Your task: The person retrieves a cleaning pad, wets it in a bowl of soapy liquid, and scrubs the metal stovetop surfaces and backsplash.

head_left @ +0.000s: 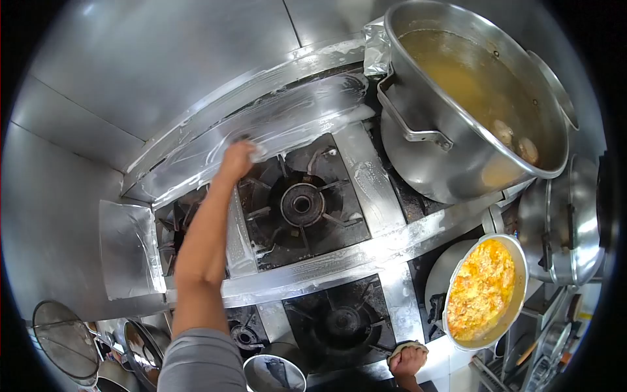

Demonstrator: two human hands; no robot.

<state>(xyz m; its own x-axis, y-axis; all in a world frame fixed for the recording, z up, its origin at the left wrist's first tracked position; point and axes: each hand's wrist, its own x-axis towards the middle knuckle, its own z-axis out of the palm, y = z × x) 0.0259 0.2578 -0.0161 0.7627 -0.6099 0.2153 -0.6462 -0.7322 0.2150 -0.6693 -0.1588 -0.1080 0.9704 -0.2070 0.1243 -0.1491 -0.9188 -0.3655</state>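
My left hand [238, 160] reaches over the back left of the stove, closed against the soapy steel back strip [196, 157]. Something small and whitish shows at its fingers, too blurred to name. Just in front and to the right is a black burner [302, 204] with its grate, framed by steel strips streaked with suds. At the stove's front edge my right hand [410, 359] is closed over a folded, greenish-beige cloth [397, 350], resting on the steel.
A large steel pot [418, 157] of yellowish liquid stands at the back right. Nearer is a pot of orange-yellow food [482, 291]. A small pot [275, 374] sits at the front, a round strainer [65, 340] at lower left, and stacked steel pans [562, 228] at the right.
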